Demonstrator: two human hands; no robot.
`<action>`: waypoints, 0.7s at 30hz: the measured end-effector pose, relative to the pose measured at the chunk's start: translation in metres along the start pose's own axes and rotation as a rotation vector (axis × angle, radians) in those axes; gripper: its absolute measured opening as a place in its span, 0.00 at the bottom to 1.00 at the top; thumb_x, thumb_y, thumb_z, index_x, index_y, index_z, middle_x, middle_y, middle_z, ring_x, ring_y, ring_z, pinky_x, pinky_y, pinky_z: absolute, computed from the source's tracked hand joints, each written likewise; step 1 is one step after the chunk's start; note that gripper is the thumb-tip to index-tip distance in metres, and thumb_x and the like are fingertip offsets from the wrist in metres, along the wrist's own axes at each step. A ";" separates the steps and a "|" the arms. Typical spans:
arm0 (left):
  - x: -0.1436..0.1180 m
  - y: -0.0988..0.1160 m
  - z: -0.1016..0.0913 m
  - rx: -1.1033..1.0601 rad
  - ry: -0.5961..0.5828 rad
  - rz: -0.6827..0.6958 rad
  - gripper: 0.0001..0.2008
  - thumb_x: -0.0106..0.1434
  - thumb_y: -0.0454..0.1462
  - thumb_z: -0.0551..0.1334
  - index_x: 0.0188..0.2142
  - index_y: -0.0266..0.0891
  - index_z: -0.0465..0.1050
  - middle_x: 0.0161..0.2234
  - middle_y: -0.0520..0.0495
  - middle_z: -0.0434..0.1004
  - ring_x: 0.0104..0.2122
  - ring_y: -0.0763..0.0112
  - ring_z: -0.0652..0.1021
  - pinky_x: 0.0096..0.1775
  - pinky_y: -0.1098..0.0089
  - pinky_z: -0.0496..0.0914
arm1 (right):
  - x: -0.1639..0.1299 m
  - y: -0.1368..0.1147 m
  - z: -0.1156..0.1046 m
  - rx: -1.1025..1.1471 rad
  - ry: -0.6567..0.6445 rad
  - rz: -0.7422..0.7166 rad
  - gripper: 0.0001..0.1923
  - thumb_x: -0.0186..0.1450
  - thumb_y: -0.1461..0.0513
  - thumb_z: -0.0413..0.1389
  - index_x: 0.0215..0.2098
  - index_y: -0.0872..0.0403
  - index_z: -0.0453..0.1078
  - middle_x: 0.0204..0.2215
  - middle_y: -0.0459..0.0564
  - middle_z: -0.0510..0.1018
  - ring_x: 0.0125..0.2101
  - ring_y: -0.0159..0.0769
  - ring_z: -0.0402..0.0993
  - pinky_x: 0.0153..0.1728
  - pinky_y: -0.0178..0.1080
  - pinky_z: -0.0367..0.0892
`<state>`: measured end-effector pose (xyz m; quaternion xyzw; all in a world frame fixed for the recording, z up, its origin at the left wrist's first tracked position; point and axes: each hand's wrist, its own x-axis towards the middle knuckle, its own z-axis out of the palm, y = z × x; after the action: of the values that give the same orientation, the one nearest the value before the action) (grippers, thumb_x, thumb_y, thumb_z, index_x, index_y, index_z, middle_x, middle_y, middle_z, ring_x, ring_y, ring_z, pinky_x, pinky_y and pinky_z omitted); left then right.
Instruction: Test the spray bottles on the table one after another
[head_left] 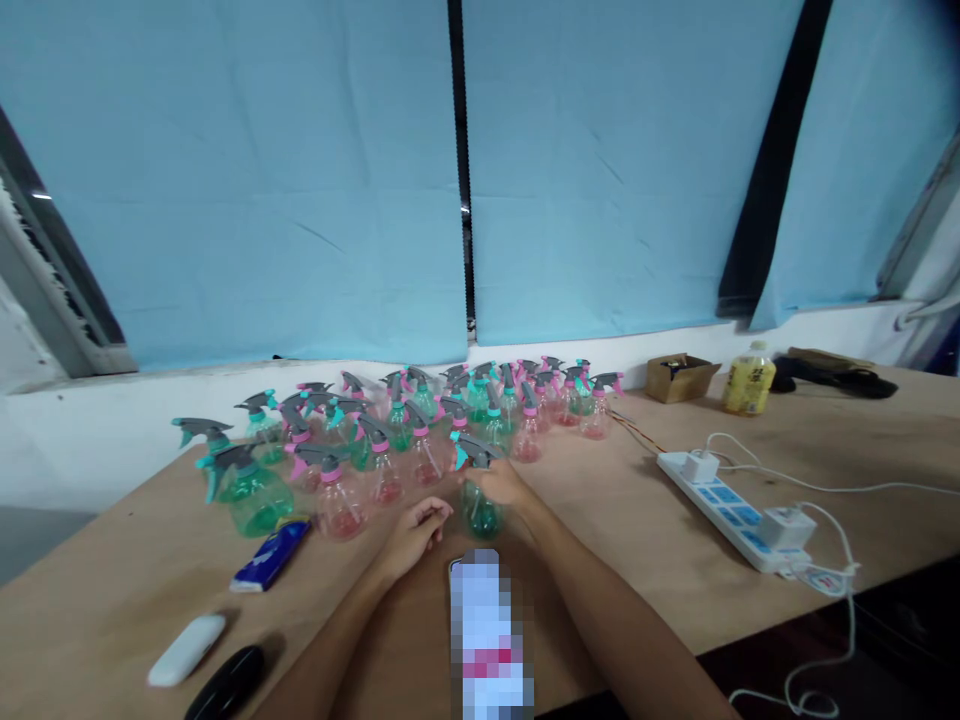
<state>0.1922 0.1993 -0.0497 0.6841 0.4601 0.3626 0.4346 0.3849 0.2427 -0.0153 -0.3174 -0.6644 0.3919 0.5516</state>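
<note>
My right hand (501,484) grips a green spray bottle (480,512) with a grey trigger head, standing upright on the wooden table (622,520). Just left of it, my left hand (415,534) rests on the table with its fingers curled and nothing in it. Behind both hands stands a crowd of several green and pink spray bottles (420,425), all with grey trigger heads. A larger green bottle (251,492) is at the left end of that group.
A phone (489,640) lies between my forearms. A blue packet (271,553), a white case (186,649) and a black case (225,682) lie at the front left. On the right are a white power strip (731,508) with cables, a cardboard box (679,377) and a yellow drink bottle (748,378).
</note>
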 end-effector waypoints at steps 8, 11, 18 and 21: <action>-0.004 0.009 0.001 0.009 0.001 -0.018 0.19 0.59 0.52 0.58 0.35 0.39 0.71 0.21 0.55 0.65 0.22 0.73 0.66 0.25 0.74 0.59 | -0.001 -0.003 0.000 -0.009 -0.005 -0.032 0.07 0.51 0.67 0.55 0.27 0.52 0.73 0.25 0.43 0.76 0.28 0.33 0.70 0.34 0.36 0.66; -0.003 0.007 0.001 0.013 0.004 -0.011 0.18 0.59 0.52 0.58 0.35 0.39 0.71 0.21 0.55 0.65 0.22 0.74 0.67 0.24 0.75 0.58 | -0.001 -0.001 0.000 -0.026 0.019 -0.023 0.06 0.50 0.67 0.55 0.25 0.52 0.73 0.24 0.43 0.76 0.28 0.32 0.70 0.33 0.35 0.66; -0.001 0.002 0.001 0.006 -0.004 0.009 0.19 0.59 0.52 0.58 0.35 0.38 0.72 0.21 0.55 0.65 0.22 0.74 0.67 0.24 0.74 0.58 | 0.000 -0.001 0.000 -0.038 0.003 -0.080 0.10 0.51 0.67 0.54 0.29 0.52 0.74 0.25 0.42 0.76 0.29 0.32 0.71 0.36 0.36 0.67; -0.002 0.003 0.001 0.016 -0.001 0.002 0.19 0.60 0.52 0.58 0.35 0.38 0.72 0.20 0.56 0.65 0.21 0.74 0.66 0.24 0.75 0.58 | 0.000 -0.001 -0.001 -0.057 0.028 -0.061 0.09 0.50 0.68 0.55 0.29 0.52 0.74 0.24 0.42 0.75 0.28 0.31 0.70 0.34 0.35 0.66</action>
<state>0.1929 0.1966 -0.0474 0.6883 0.4619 0.3591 0.4289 0.3855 0.2422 -0.0145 -0.3181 -0.6767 0.3516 0.5633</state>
